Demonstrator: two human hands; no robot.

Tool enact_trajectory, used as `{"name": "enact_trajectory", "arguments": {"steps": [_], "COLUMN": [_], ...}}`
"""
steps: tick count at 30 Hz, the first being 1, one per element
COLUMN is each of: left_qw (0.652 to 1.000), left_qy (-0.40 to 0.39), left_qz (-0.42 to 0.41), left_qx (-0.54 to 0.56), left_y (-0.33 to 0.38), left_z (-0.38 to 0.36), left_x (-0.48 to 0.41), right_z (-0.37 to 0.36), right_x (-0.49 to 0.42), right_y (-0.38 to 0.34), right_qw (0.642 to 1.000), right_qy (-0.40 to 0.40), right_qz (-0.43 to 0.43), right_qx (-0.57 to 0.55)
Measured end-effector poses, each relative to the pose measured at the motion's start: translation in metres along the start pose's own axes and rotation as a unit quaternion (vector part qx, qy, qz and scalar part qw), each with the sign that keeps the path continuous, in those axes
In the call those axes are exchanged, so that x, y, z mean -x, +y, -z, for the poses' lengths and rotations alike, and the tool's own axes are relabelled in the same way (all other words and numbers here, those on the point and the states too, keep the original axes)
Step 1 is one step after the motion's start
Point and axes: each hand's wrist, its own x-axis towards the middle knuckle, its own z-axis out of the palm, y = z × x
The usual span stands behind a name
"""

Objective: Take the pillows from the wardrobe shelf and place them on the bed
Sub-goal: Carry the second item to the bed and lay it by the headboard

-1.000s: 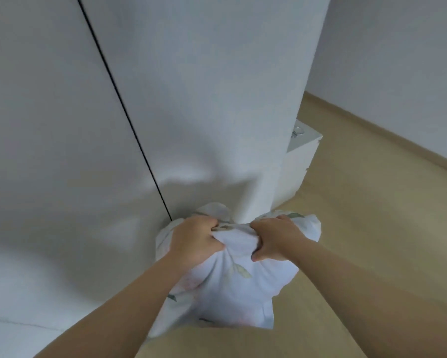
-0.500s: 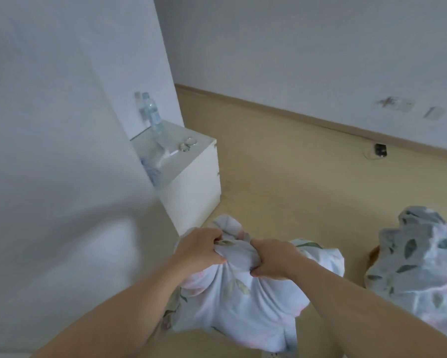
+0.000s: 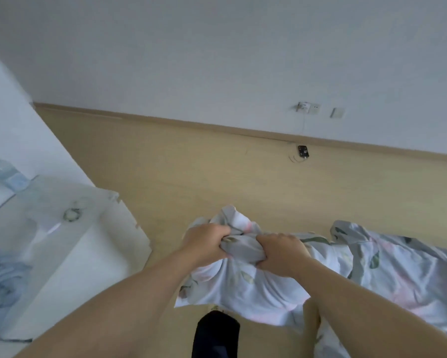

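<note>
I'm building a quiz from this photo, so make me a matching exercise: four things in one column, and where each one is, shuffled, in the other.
Things
1 floral pillow
2 white bedside cabinet
3 small black device
4 wall sockets

Places
A on the floor by the skirting board
B gripped by the left hand and right hand
C on the wall, upper right
D at the left of the view

Pairs: 1-B, 2-D, 3-A, 4-C

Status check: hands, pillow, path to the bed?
Left hand and right hand both grip the pillow by its bunched top. Pillow hangs beside the bed. No obstacle seen between.
</note>
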Motion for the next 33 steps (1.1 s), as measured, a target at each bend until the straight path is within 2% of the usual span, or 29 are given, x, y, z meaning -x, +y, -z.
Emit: {"name": "enact_trajectory", "arguments": {"steps": [6, 12, 17, 26, 33], "left_qw": [0.996, 0.99, 0.977, 0.954, 0.928], "left_qy": [-0.043, -0.059, -0.093, -0.137, -0.17], "left_qz": [-0.056, -0.113, -0.179, -0.233, -0.298], "left_qx": [-0.05, -0.059, -0.073, -0.128, -0.143], "left_y": [0.007, 0.055, 0.117, 0.263, 0.369], "left_z": [0.027, 0.058, 0.053, 0.031, 0.006], "left_x": [-0.146, -0.282, -0.393, -0.606, -0.734], "right_z": [0.041, 0.084, 0.099, 0.142, 0.166], "right_x": [-0.078, -0.132, -0.162, -0.206, -0.222], "right_y": [0.072, 0.161, 0.259, 0.478, 0.619], "right_qw": [0.994, 0.975, 0.952, 0.91, 0.891], "right_qy": [-0.01, 0.009, 0.03, 0.042, 0.056], "right_qz": [-0.097, -0.192, -0.26, -0.326, -0.377], "right_qx": [-0.055, -0.111, -0.159, -0.254, -0.245]}}
